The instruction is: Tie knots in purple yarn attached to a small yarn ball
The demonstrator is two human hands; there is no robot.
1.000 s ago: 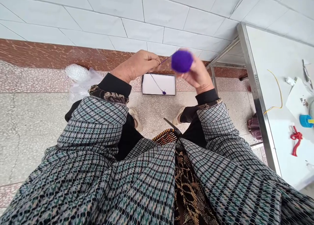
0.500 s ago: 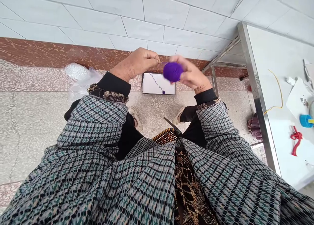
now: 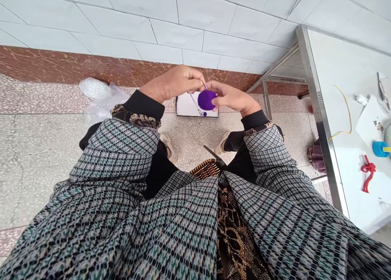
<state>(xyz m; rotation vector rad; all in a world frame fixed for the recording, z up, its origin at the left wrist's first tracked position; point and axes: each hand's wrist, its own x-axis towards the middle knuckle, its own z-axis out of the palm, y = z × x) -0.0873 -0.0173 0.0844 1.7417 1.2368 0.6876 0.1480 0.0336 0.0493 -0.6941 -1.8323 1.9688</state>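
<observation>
My right hand [image 3: 228, 97] grips a ball of purple yarn [image 3: 206, 100] with its fingers wrapped round the back and side. Close beside it, my left hand [image 3: 185, 81] pinches a strand of the purple yarn at the ball's upper edge. Below both hands a shallow white box with a dark rim [image 3: 183, 107] lies on the floor, partly covered by the hands and the ball. A small purple bit of yarn [image 3: 205, 114] shows in the box, and a loose dark strand trails over its front rim.
A clear plastic bag [image 3: 106, 103] with a white yarn ball [image 3: 93, 88] lies on the floor at left. At right stands a metal-edged table [image 3: 332, 121] bearing a red knotted cord [image 3: 368, 173], a yellow wire and a blue roll. A tiled wall rises ahead.
The yarn ball and my right hand have shifted left and slightly down. My left hand has come right, so the strand between the hands is shorter. The loose strand now hangs over the box rim.
</observation>
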